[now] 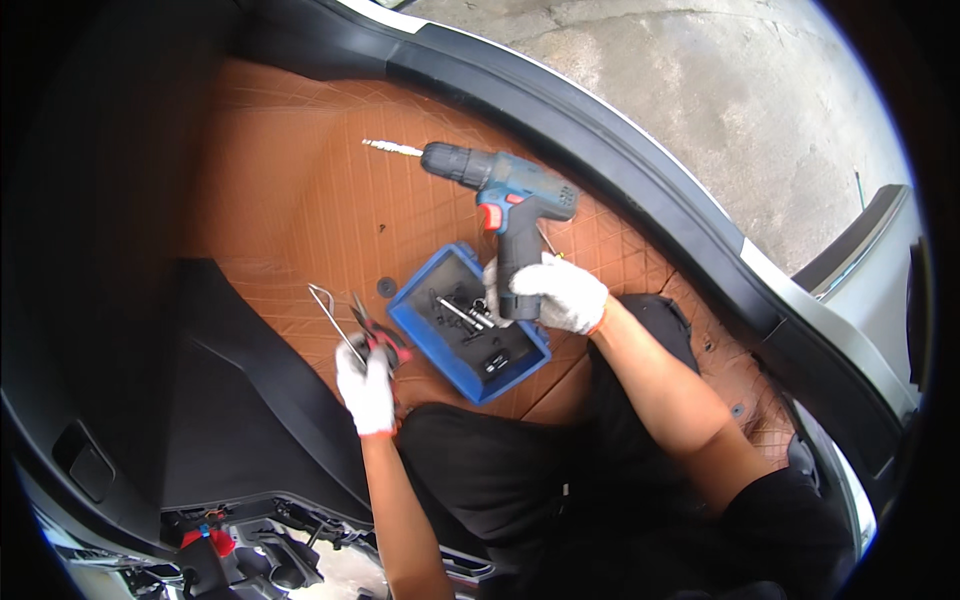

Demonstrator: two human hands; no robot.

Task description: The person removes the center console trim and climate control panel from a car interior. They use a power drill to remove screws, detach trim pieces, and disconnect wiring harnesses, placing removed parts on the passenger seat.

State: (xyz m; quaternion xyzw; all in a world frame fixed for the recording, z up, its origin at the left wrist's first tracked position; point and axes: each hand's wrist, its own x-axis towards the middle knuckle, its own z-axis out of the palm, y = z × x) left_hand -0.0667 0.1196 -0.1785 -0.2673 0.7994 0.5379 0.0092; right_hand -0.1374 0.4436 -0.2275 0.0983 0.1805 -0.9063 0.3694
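Note:
My right hand [560, 292], in a white glove, grips a blue and black cordless drill [520, 190] low on its handle. The drill's long bit [392, 147] points left. Below the drill's handle sits a blue tray [430, 345] with metal and black small parts in it. Left of the tray, my gloved left hand [366, 392] is closed on a thin metal rod [335, 313] with a bent, hooked end. Pliers [385, 337] with red and black handles are right against that hand; whether it holds them too, I cannot tell.
Brown quilted matting [320, 180] covers the vehicle floor around the tray. A black door sill [540, 100] curves along the far and right sides. Black trim panels [250, 420] stand on the left. A small black disc [387, 287] lies left of the tray.

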